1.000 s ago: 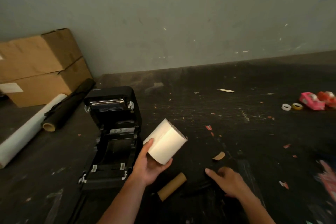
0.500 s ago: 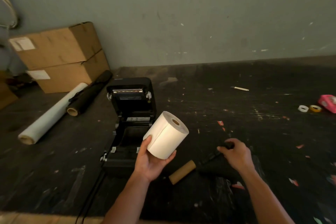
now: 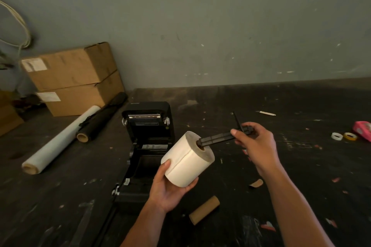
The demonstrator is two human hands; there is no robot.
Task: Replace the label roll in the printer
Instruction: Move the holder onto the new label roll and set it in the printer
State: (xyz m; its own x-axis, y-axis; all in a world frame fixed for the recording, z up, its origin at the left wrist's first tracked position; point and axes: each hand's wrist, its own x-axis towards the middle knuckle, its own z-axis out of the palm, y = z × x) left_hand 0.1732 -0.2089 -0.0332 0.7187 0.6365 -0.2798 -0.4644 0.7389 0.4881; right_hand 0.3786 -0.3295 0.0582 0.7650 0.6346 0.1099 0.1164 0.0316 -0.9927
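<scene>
My left hand (image 3: 167, 190) grips a full white label roll (image 3: 187, 158) from below, held above the front of the black printer (image 3: 147, 138), whose lid stands open. My right hand (image 3: 256, 144) pinches a black plastic spindle (image 3: 217, 138) by its flanged end. The spindle's tip sits in the mouth of the roll's cardboard core. An empty brown cardboard core (image 3: 203, 209) lies on the dark table, in front of the roll and between my arms.
Two stacked cardboard boxes (image 3: 74, 78) stand at the back left, with a white film roll (image 3: 58, 140) and a black roll (image 3: 100, 118) lying beside them. Two small tape rings (image 3: 343, 136) and a pink item (image 3: 363, 130) lie at the far right. Paper scraps litter the table (image 3: 301, 166).
My right hand lifted the black spindle off the table and brought its tip to the roll's core. My left hand kept holding the roll, tilting its open end toward the spindle.
</scene>
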